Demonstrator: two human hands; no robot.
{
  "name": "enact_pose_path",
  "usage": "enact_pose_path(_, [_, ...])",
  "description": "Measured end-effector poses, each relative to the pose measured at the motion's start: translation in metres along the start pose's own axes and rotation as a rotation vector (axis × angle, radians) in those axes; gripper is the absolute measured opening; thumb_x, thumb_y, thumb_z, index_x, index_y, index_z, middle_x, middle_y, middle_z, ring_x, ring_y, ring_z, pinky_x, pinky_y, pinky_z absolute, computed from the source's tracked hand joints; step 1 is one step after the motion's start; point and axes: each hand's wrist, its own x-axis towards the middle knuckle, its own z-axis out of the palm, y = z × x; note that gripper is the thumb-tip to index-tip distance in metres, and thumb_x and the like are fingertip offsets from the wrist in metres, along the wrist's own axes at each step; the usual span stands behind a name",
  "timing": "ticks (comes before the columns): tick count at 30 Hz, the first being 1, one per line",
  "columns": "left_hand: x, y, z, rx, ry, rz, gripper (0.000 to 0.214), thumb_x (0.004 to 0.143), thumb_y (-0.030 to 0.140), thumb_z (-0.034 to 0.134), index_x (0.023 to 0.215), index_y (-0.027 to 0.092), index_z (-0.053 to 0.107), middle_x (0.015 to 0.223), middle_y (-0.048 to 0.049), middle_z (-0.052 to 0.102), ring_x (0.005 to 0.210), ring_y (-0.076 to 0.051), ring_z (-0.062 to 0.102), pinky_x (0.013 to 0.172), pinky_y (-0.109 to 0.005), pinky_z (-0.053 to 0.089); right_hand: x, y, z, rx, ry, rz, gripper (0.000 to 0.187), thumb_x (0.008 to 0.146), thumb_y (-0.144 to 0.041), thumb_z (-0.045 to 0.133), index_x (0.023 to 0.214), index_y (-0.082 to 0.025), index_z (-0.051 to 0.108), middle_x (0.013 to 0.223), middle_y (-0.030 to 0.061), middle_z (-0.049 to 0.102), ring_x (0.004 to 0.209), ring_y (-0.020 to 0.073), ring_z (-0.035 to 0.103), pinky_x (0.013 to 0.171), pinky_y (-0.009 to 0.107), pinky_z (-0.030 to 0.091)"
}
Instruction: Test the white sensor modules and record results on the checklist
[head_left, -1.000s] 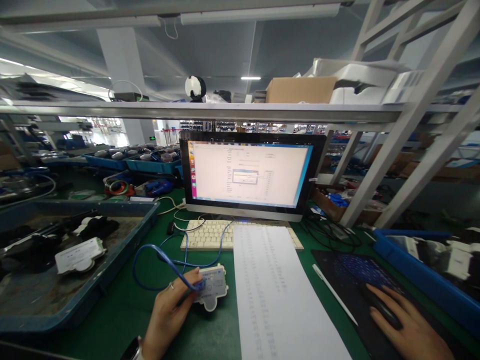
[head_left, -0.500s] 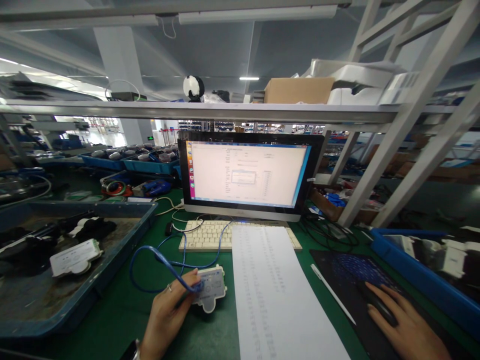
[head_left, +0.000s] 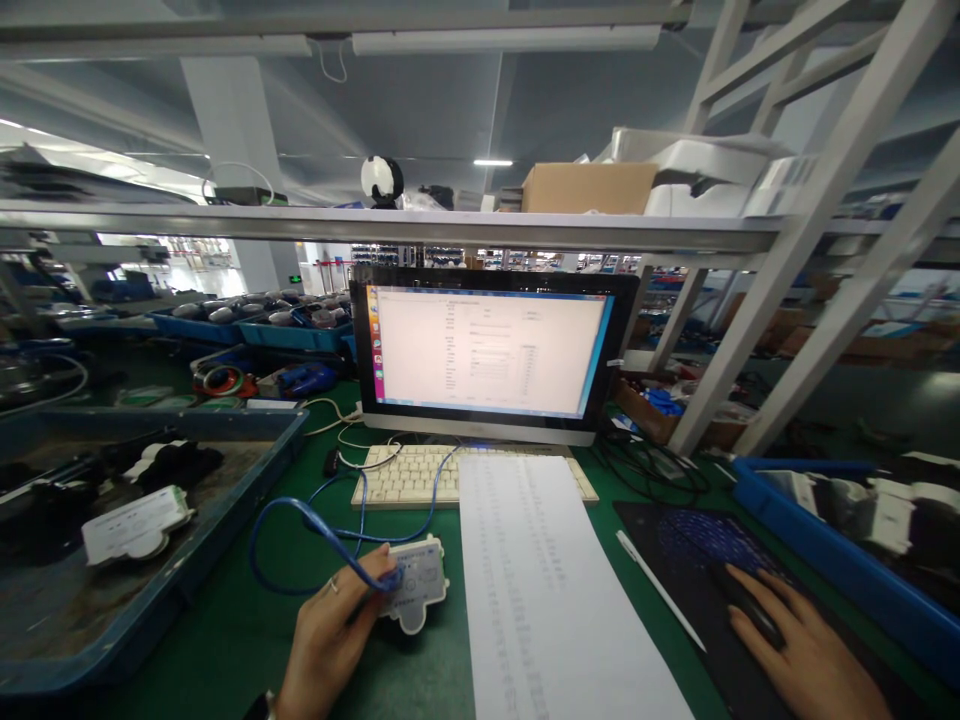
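Note:
My left hand (head_left: 330, 640) rests on the green mat, its fingers closed on the plug of a blue cable (head_left: 315, 525) where it enters a small white device (head_left: 416, 592). My right hand (head_left: 802, 650) lies over a dark mouse (head_left: 746, 605) on a black mouse pad (head_left: 697, 545), fingers curved around it. Straight ahead stands a monitor (head_left: 487, 350) showing a pale window. A cream keyboard (head_left: 409, 475) lies under it, partly covered by a long printed sheet (head_left: 540, 590).
A blue tray (head_left: 187, 560) at left holds a white labelled unit (head_left: 131, 525) and dark parts. Another blue tray (head_left: 832, 550) with white units sits at right. A white pen (head_left: 660, 590) lies beside the pad. Metal shelf struts (head_left: 757, 310) rise at right.
The small dialog box in the middle of the monitor window has gone. Both hands stay on the cable plug and the mouse. The view has shifted slightly.

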Motion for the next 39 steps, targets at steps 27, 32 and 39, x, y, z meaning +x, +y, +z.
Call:
enact_pose_path(27, [0.000, 0.000, -0.001, -0.005, -0.017, -0.006, 0.021, 0.089, 0.024, 0.054, 0.106, 0.025, 0.065, 0.105, -0.0027, 0.073, 0.092, -0.019, 0.070, 0.080, -0.022, 0.058, 0.002, -0.007, -0.006, 0.008, 0.001, 0.035, 0.056, 0.081, -0.054, 0.038, 0.117, -0.019, 0.063, 0.119, 0.0155, 0.059, 0.106, 0.0346, 0.060, 0.087, 0.051, 0.051])
enact_pose_path(32, [0.003, 0.002, -0.002, 0.000, -0.006, -0.012, 0.019, 0.089, 0.025, 0.054, 0.105, 0.025, 0.066, 0.104, -0.0023, 0.073, 0.090, -0.018, 0.071, 0.078, -0.022, 0.058, 0.002, -0.009, -0.007, 0.008, -0.014, 0.031, 0.057, 0.082, -0.053, 0.036, 0.116, -0.017, 0.063, 0.120, 0.0167, 0.058, 0.107, 0.0348, 0.059, 0.087, 0.050, 0.052])
enact_pose_path(39, [0.003, 0.003, -0.002, 0.016, -0.005, 0.001, 0.019, 0.089, 0.024, 0.055, 0.105, 0.023, 0.065, 0.103, -0.0026, 0.073, 0.090, -0.017, 0.071, 0.081, -0.021, 0.057, 0.001, -0.009, -0.008, 0.003, -0.015, 0.051, 0.059, 0.080, -0.055, 0.036, 0.117, -0.018, 0.063, 0.119, 0.0166, 0.059, 0.103, 0.0362, 0.061, 0.084, 0.053, 0.052])
